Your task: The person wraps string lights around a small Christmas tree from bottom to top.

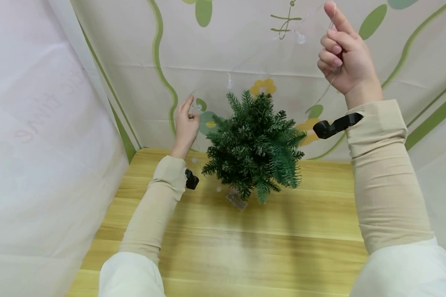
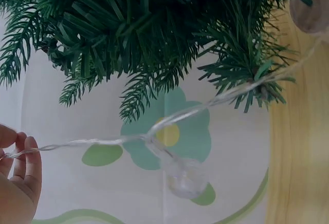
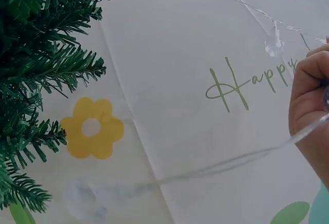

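Head view: left hand (image 1: pixel 187 127) pinches, right hand (image 1: pixel 351 62) grips light string (image 2: pixel 180 116); spread wide, presumably so it clears tree (image 1: pixel 254 144) on far side.

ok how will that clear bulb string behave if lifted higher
The clear string is likely floppy, since it bends at the right hand. Its thin strand suggests little weight. The dangling bulb could swing or snag on the tree.

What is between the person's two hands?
A thin clear cord with clear bulbs runs from the left hand to the right hand; the head view shows it faintly. The green tree also stands between them, lower in that picture.
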A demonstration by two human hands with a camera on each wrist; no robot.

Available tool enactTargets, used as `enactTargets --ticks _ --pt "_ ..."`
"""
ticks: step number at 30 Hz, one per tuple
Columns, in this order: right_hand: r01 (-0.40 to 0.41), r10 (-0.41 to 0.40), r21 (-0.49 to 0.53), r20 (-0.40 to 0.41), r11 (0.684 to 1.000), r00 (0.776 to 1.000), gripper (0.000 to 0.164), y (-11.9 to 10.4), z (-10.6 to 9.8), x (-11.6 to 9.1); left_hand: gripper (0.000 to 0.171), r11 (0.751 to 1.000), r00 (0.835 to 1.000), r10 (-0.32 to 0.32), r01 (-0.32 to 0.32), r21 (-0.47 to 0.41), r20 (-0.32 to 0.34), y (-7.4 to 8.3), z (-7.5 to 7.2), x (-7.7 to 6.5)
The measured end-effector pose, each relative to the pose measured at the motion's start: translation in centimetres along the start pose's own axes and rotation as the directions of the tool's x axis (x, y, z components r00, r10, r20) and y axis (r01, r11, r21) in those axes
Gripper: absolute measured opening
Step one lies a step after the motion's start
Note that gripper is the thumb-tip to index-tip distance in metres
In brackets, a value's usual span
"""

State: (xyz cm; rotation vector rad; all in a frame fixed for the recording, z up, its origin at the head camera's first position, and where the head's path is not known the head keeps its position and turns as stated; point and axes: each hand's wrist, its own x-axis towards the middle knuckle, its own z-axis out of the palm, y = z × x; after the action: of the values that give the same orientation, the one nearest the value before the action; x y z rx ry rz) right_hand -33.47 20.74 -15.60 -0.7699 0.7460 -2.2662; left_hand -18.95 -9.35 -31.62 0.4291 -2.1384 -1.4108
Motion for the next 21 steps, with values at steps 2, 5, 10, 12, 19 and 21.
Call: enactTargets --ticks 2,5,10,12,19,21 --pt "0.004 -0.003 -0.012 0.01 1.0 1.0 0.044 0.1 0.4 0.2 0.06 1.0 1.0 0.007 -0.007 0.017 0.014 0.0 0.1 0.1" --pt "0.005 -0.005 -0.054 0.003 0.999 1.0 0.045 0.1 0.7 0.4 0.062 1.0 0.999 0.003 -0.003 0.015 0.046 0.0 0.1 0.2" --pt "-0.073 0.057 -0.12 -0.126 0.99 0.99 0.046 0.0 0.0 0.4 0.062 0.998 0.993 -0.034 0.028 0.05 0.113 0.0 0.2 0.4" --pt "-0.119 0.096 -0.132 -0.174 0.984 0.98 0.047 -0.1 -0.5 0.2 0.059 0.996 0.991 -0.044 0.034 0.085 0.123 0.1 0.3 0.6" --pt "-0.16 0.107 -0.204 -0.247 0.966 0.963 0.05 0.0 -2.4 -0.2 0.052 0.994 0.995 -0.057 0.049 0.102 0.083 0.7 1.1 1.1" --pt "-0.159 0.1 -0.209 -0.268 0.965 0.958 0.051 -0.1 -2.9 -0.5 0.051 0.996 0.997 -0.06 0.056 0.067 0.052 0.9 1.3 1.0"
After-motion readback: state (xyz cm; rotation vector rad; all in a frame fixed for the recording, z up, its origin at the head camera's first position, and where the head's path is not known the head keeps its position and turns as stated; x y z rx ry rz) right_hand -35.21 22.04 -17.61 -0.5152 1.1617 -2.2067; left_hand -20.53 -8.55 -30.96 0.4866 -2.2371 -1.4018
